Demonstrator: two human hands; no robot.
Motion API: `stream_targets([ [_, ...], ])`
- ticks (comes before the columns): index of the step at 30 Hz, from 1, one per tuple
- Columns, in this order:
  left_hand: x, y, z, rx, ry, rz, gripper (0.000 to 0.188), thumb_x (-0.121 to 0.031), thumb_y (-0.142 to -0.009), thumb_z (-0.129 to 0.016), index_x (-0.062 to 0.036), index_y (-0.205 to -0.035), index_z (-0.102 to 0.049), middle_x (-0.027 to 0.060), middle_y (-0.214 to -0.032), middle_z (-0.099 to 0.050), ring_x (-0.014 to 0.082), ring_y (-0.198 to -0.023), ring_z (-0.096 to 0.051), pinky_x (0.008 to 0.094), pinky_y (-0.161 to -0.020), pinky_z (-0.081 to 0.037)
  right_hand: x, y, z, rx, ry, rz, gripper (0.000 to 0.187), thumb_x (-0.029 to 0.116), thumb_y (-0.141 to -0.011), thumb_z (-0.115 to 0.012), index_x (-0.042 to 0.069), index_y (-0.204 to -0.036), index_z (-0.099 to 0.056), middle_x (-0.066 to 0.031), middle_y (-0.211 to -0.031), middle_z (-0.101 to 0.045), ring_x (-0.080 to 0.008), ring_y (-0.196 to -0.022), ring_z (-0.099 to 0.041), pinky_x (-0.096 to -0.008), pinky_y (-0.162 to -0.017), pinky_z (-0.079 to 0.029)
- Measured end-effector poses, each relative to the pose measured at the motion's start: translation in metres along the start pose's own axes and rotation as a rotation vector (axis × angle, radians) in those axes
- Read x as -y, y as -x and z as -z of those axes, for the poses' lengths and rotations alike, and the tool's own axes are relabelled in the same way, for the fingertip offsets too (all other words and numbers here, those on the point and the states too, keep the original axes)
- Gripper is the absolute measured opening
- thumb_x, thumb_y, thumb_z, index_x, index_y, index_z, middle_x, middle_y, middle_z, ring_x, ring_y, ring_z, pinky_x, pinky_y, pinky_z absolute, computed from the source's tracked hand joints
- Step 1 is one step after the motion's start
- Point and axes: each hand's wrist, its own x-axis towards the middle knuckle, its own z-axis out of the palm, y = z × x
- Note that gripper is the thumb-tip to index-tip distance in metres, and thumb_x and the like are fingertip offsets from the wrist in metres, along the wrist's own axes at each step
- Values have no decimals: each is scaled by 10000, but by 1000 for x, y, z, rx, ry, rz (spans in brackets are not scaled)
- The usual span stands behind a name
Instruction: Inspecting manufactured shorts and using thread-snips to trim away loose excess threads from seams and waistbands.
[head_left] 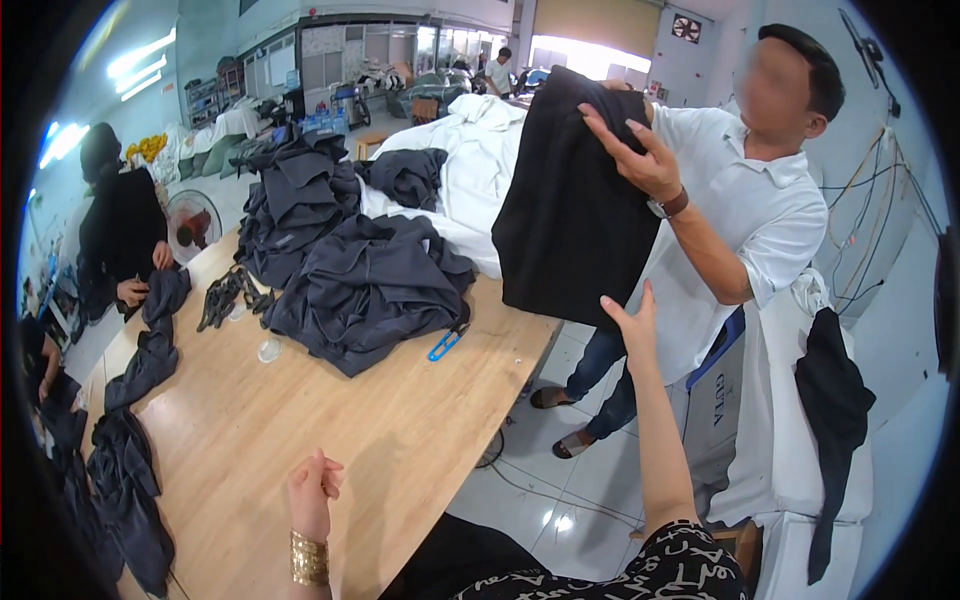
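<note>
A folded black garment (575, 200) hangs in the air at the right, held up by a person in a white shirt whose hand and wristwatch lie across its upper right side. My right hand (638, 325) reaches up to its lower right corner. The thumb lies on the front of the cloth, and the other fingers are partly hidden at the edge. Low over the wooden table (240, 420), my left hand (316, 488) has its fingers curled in, and nothing shows in them. A gold bracelet (309, 558) circles that wrist.
Dark grey garments (370, 285) are heaped on the table beside white cloth (475, 160). Blue thread snips (447, 343) lie before them. More dark cloth (125, 470) runs along the left edge, where another person handles it. A fan (190, 225) stands behind; a cable crosses the floor.
</note>
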Motion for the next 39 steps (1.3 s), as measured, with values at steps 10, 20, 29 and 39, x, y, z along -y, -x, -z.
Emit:
stream_targets([
  [10, 16, 24, 39, 86, 8, 11, 320, -262, -914, -559, -66, -1166, -538, 38, -954, -586, 79, -720, -537, 219, -617, -409, 0, -18, -19, 12, 65, 96, 1108, 377, -637, -820, -84, -1405, -168, -286, -1429, -223, -379, -1350, -226, -410, -1109, -219],
  [20, 5, 31, 79, 116, 29, -25, 534, -303, -923, -556, -11, -1345, -408, 111, -1272, -521, 194, -1102, -496, 355, -948, -364, 37, -75, -14, 397, -544, -22, 1002, 348, -741, -746, -53, -1430, -139, -202, -1407, -339, -258, -1293, -367, -336, -1067, -303],
  [29, -103, 21, -3, 267, 43, -382, 491, -248, -873, -599, -31, -1284, -439, 89, -1136, -550, 167, -1024, -535, 292, -829, -422, 118, -45, -39, 709, -1364, -409, 344, 285, -813, -657, 6, -1014, -653, -129, -963, -681, -243, -820, -666, -324, -751, -552],
  [39, -108, 51, 47, 111, -24, -550, 569, -146, -886, -592, -90, -1389, -331, 101, -1386, -401, 215, -1284, -390, 360, -1008, -386, 156, 5, -123, 944, -1068, -51, 350, 172, -962, -406, -32, -1197, -565, -122, -1159, -605, -181, -1087, -553, -297, -987, -408],
])
